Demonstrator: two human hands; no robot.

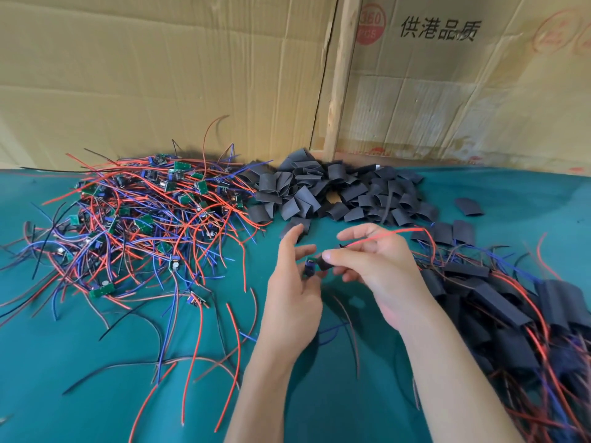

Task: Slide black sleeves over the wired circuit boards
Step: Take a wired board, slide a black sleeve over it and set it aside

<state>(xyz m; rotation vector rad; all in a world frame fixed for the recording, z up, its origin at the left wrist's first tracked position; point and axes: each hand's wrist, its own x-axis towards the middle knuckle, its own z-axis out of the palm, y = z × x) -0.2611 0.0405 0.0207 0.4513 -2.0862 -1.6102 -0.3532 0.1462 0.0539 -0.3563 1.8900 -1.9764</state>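
My left hand (295,282) pinches a small green circuit board (309,267) at the middle of the table, its index finger raised. My right hand (374,266) pinches a black sleeve (326,263) right beside the board, and a red wire (383,235) runs out over its fingers to the right. A tangle of wired circuit boards (140,219) with red, blue and black leads lies to the left. A heap of loose black sleeves (339,193) sits at the back centre. Sleeved boards (499,308) are piled at the right.
Green cloth (80,378) covers the table. Cardboard sheets (160,75) and a wooden post (340,75) stand along the back edge. Loose wires trail over the cloth in front of the left pile. A single black sleeve (468,206) lies apart at the back right.
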